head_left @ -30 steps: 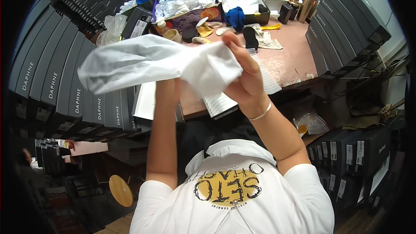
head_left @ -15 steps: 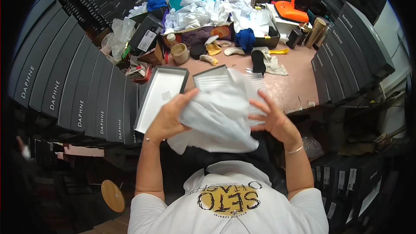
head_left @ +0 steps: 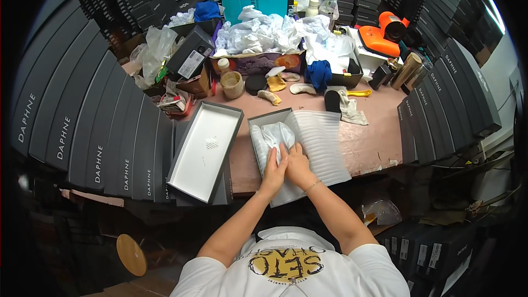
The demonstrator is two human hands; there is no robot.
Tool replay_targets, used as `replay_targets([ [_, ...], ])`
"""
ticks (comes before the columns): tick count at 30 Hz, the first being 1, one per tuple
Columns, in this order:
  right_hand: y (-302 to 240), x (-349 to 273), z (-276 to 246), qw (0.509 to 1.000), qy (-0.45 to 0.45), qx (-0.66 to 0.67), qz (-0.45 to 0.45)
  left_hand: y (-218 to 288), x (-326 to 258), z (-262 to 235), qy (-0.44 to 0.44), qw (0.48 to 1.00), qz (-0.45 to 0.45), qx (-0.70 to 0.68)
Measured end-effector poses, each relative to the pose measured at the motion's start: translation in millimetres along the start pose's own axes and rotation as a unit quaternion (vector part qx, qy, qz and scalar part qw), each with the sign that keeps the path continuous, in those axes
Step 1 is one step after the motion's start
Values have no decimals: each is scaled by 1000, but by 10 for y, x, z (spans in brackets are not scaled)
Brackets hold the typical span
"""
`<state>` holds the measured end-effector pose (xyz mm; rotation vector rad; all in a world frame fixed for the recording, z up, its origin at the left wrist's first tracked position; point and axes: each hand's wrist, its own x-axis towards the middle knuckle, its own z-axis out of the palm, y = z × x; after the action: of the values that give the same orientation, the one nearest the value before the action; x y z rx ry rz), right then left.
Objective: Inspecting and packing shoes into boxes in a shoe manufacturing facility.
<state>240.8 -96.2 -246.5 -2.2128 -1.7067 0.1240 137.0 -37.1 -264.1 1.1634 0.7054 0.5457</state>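
A white thin-wrapped bundle (head_left: 270,138) lies in an open dark-grey shoebox (head_left: 254,146) in front of me; what the wrapping covers is hidden. My left hand (head_left: 274,171) grips the bundle's near end, its fingers pointing away from me. Close beside it, my right hand (head_left: 298,166) has its fingers bent onto the same end. A ribbed white foam sheet (head_left: 322,143) hangs out over the box's right side onto the table. To the left, the box lid (head_left: 201,151) rests with its white inside facing up.
Dark shoeboxes stand in rows at the left (head_left: 82,115) and right (head_left: 440,93). Along the back are a carton of crumpled white paper (head_left: 258,33), a jar (head_left: 232,84), cloths (head_left: 352,110), a black brush-like item (head_left: 333,102) and an orange tool (head_left: 379,41).
Both hands have brought the wrapped bundle down and away from me into the box. They have come together at its near end. The view has shifted slightly.
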Motion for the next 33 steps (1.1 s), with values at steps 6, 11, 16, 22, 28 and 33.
replay_targets([
  [6,73,-767,-1069,959,-44,270,73,153,118,242,43,989,-70,-119],
  [11,728,-1198,-918,878,-175,356,266,-279,267,544,115,984,-11,137],
  [16,1475,-693,339,675,224,636,299,104,-102,370,62,969,146,189],
  [22,196,42,-309,990,-58,109,-63,1238,-1001,-20,-54,836,419,349],
  [28,-258,538,-243,973,32,106,-202,548,-1191,-99,-84,825,176,530],
  [33,-291,672,136,975,24,119,-187,336,-1307,108,-177,673,117,708],
])
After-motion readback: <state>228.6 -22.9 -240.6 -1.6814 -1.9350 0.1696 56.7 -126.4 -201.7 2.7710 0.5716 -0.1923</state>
